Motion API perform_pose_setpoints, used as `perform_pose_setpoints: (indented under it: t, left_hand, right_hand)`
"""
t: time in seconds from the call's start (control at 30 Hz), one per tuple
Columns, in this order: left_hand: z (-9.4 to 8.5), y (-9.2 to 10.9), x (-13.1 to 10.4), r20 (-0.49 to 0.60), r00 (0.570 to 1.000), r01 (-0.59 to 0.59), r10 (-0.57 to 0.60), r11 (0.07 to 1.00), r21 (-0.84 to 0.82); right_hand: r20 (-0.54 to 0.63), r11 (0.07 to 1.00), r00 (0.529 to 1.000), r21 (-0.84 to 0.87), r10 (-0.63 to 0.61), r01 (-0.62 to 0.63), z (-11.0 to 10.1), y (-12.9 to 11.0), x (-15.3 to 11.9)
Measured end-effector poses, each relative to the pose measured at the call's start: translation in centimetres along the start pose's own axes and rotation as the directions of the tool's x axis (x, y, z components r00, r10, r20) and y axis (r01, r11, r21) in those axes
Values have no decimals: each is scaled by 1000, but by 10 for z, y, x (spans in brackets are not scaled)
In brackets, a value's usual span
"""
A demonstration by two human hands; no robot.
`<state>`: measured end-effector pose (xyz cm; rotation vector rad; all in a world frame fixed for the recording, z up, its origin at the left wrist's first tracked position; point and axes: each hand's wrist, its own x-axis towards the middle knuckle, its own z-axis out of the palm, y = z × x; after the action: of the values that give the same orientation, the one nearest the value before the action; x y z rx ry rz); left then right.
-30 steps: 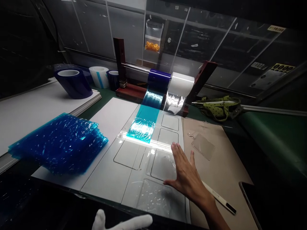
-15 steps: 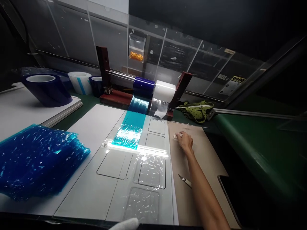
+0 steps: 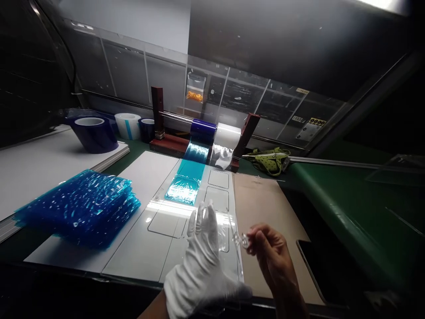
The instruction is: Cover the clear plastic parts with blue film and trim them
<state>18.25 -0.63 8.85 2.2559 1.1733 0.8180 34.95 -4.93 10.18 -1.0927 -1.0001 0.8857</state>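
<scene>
My left hand [image 3: 199, 261], in a white glove, stretches over the pale marked sheet [image 3: 139, 259] with fingers extended and thumb out to the right. Clear glossy film or plastic [image 3: 223, 228] shows just right of its fingers; whether the hand touches it I cannot tell. Bare, my right hand [image 3: 270, 252] pinches a small clear plastic piece [image 3: 245, 240] between thumb and fingertips, above the left edge of the brown board [image 3: 262, 199]. A strip of blue protective film [image 3: 186, 177] runs from its roll [image 3: 202, 129] onto the sheet.
A stack of blue film pieces [image 3: 83, 208] lies at left. Behind it stand a large blue roll [image 3: 96, 137] and a white roll [image 3: 128, 126]. The wooden roll holder [image 3: 157, 113] also carries a clear film roll [image 3: 228, 135]. A green pouch [image 3: 268, 160] and a dark phone-like slab [image 3: 315, 274] lie right.
My right hand has drawn back toward me from the brown board with the small clear piece. My gloved left hand has come up from the bottom edge over the sheet. The view has shifted.
</scene>
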Motion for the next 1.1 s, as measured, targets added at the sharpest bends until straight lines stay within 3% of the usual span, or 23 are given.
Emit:
perform_pose_setpoints:
  t: [0.1,0.17,0.27,0.43,0.53,0.6,0.67,0.77,0.83,0.9,0.97,1.03,1.1]
  left_hand:
    - [-4,-1,-3,-10,990,-141,141,989,45]
    - [-9,-6,-9,-24,979,-196,200,972,130]
    - [-13,-11,-17,-43,974,-210,224,954,215]
    - [-14,-8,-22,-48,978,-183,205,940,289]
    - [-17,-4,-21,-29,984,-154,178,911,382]
    - [-19,-3,-19,-3,991,-117,132,889,443]
    - [-20,0,-18,63,994,-108,88,844,525]
    - [-19,7,-16,162,984,-163,71,716,678]
    - [-20,13,-16,208,975,-209,76,628,750]
    - [-24,17,-15,245,965,-251,90,578,777]
    - [-28,16,-15,240,964,-262,119,594,760]
    - [-30,8,-18,174,971,-238,164,706,667]
    - [-25,-4,-23,63,977,-209,204,860,466]
  right_hand:
    - [1,999,1000,-35,18,-18,0,4,-19]
    - [-100,965,993,-258,-67,39,-4,2,-28]
    - [-200,825,958,-562,-206,60,-1,-4,-38]
    - [-39,825,999,-565,-3,-19,23,-2,-37]
    - [24,754,999,-655,-42,48,31,4,-30]
    - [82,598,989,-788,-126,142,34,6,-28]
    - [180,349,959,-903,-220,250,38,7,-28]
    - [348,-12,895,-933,-279,359,48,7,-31]
    - [389,-104,881,-921,-271,375,53,8,-33]
    - [360,-81,894,-933,-266,351,54,7,-33]
    - [279,53,924,-952,-261,303,50,4,-33]
    - [165,328,967,-918,-193,222,45,0,-31]
    - [76,665,997,-743,-25,73,40,-4,-31]
